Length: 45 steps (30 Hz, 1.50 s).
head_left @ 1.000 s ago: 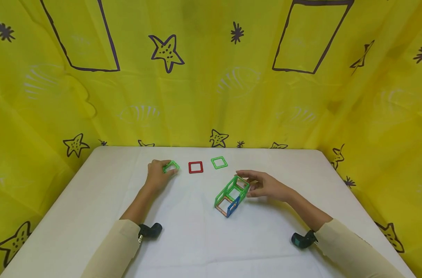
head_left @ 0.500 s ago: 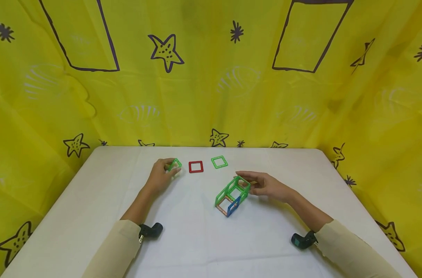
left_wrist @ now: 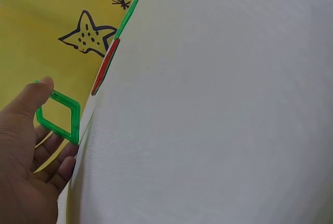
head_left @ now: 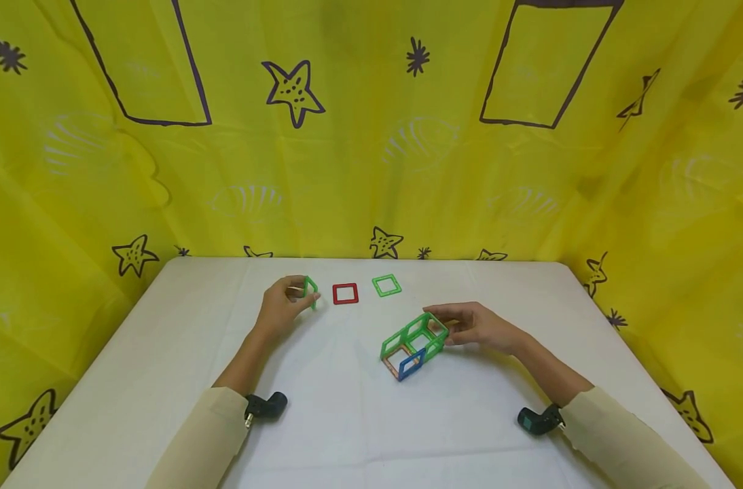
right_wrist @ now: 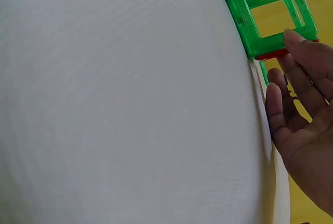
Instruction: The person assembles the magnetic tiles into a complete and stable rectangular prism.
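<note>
In the head view my left hand (head_left: 278, 302) pinches a green square magnetic tile (left_wrist: 76, 120) between thumb and fingers. The tile stands on edge there, its open middle showing in the left wrist view. My right hand (head_left: 483, 327) grips the far right end of a box-like build of magnetic tiles (right_wrist: 241, 13), thumb on the green frame and fingers behind. That build has green side walls, an orange tile (head_left: 391, 369) at its base and a blue tile (head_left: 411, 373) upright at the near end. Part of its far end is hidden by the right fingers.
Between the hands, toward the back, a red square tile (head_left: 345, 302) lies flat on the white table (head_left: 322, 407). To its right lies another green square tile (head_left: 388, 293). A yellow patterned curtain (head_left: 347, 170) hangs behind the table.
The left hand has tilted its green tile up from a slant until it stands on edge. The right hand has shifted slightly right, and the far end of the build has swung right with it.
</note>
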### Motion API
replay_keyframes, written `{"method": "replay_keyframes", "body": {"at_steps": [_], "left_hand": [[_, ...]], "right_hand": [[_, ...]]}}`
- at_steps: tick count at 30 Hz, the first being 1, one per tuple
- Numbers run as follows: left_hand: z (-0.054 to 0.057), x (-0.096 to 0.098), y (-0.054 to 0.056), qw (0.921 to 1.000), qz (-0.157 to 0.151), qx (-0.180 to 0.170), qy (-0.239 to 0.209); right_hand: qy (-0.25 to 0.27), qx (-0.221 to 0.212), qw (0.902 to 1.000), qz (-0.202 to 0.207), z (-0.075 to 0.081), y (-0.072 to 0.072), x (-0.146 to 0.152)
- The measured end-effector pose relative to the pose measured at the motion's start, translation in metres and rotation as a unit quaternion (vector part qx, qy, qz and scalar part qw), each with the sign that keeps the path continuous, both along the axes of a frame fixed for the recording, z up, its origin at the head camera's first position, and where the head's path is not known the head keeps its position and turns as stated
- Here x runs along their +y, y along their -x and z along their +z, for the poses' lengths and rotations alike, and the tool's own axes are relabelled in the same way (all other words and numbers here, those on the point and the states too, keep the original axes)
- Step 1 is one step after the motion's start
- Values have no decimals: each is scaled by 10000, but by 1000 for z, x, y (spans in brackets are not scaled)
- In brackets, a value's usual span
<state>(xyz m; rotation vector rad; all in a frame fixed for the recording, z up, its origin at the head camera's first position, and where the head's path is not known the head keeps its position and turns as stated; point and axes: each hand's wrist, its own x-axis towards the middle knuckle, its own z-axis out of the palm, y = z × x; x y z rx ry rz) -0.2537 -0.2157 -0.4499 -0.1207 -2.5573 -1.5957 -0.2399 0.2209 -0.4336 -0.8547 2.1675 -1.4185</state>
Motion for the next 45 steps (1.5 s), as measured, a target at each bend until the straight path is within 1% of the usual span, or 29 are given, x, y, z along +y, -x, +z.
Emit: {"method": "replay_keyframes", "body": {"at_steps": [5,10,17,20,23,27,31,34,39,45], "left_hand": [[-2,2,0,9996,-119,234,-39],[-2,4,1,9987,-225,462,8],[-4,6,0,9985,-379,407,10],[-3,7,-3,9983,-461,354,-30],[-1,9,-4,9981,-533,304,-24],[0,12,-2,9969,-652,442,54],[2,17,-2,9943,-790,711,134],[3,21,-2,9917,-897,872,283],[5,28,-3,9887,-1054,958,469],[6,37,-6,9867,-1250,940,449]], "right_hand": [[102,-48,9999,2,-1,-1,1],[187,-24,9997,-155,-3,-1,1],[219,-2,9987,-467,-5,-3,0],[188,49,9980,-608,-5,-2,-1],[266,35,9973,-689,-6,-2,-1],[382,20,9964,-758,-6,-1,-1],[420,85,9954,-858,-7,-1,0],[429,139,9945,-946,-8,0,0],[463,132,9929,-1089,-10,1,0],[533,82,9912,-1208,-11,1,-2]]}}
